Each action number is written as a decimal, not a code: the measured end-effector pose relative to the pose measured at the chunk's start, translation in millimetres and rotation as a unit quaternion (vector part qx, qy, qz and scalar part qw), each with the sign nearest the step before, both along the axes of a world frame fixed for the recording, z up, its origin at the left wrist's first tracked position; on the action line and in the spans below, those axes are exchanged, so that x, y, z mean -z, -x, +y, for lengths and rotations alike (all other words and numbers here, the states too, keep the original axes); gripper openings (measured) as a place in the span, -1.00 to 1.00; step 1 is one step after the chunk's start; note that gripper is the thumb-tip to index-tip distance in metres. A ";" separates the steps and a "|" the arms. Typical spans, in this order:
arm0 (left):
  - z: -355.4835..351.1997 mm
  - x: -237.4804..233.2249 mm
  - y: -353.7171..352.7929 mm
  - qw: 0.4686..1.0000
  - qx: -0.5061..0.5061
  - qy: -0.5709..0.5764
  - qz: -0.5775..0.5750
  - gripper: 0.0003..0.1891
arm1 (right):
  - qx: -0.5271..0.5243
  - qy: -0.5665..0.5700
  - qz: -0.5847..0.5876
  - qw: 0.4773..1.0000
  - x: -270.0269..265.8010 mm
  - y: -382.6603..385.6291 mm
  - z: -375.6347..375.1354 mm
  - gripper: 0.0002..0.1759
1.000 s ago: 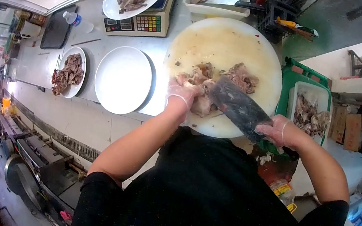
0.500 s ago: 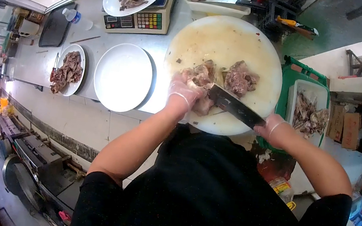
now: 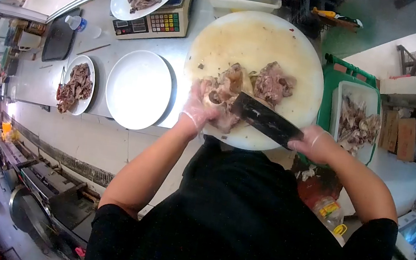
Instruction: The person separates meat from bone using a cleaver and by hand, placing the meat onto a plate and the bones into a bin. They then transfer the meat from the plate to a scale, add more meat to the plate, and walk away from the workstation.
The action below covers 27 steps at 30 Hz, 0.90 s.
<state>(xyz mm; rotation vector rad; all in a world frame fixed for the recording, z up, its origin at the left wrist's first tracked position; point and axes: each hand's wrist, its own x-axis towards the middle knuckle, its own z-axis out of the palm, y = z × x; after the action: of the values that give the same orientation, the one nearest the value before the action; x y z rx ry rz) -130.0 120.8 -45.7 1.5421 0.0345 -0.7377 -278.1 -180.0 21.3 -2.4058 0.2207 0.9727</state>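
My left hand (image 3: 198, 107), in a clear glove, grips the left side of a bony chunk of meat (image 3: 231, 83) near the front of a round cutting board (image 3: 252, 32). A cleaver (image 3: 264, 119) is in my right hand (image 3: 309, 141), also gloved, with its handle at the board's right front edge. The blade's far end touches or overlaps the chunk; the exact contact is unclear. Just right of the chunk lies a second piece of meat (image 3: 274, 83). Small scraps dot the board.
Left of the board are a white plate (image 3: 138, 89), a plate of meat (image 3: 79, 85) and a scale (image 3: 164, 23) bearing another plate. A white tub (image 3: 240, 4) holds meat and a knife. Bones fill a container (image 3: 355, 121) on the right. A bottle (image 3: 76, 23) stands far left.
My left hand has shifted left along the chunk, and more of the bony meat shows. The cleaver lies slightly further left. The whole view has shifted a little.
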 end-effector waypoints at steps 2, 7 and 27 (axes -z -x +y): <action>1.9 6.0 1.5 1.000 0.008 0.030 -0.005 0.10 | 0.032 -0.030 0.064 0.997 -7.1 -6.8 4.4 -0.54; 8.4 21.5 1.2 0.997 0.050 0.011 -0.053 0.21 | 0.081 -0.042 0.105 0.990 -3.3 -15.9 21.9 -0.52; 15.8 43.7 -8.0 0.997 0.052 0.053 0.001 0.37 | -0.031 0.126 -0.028 0.991 -0.1 -15.8 23.4 -0.66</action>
<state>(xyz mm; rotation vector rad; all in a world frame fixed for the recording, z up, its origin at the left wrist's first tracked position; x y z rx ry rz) -122.0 136.6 -89.4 1.4493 -0.0817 -0.8108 -262.3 -156.6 21.4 -2.6805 0.2639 0.9532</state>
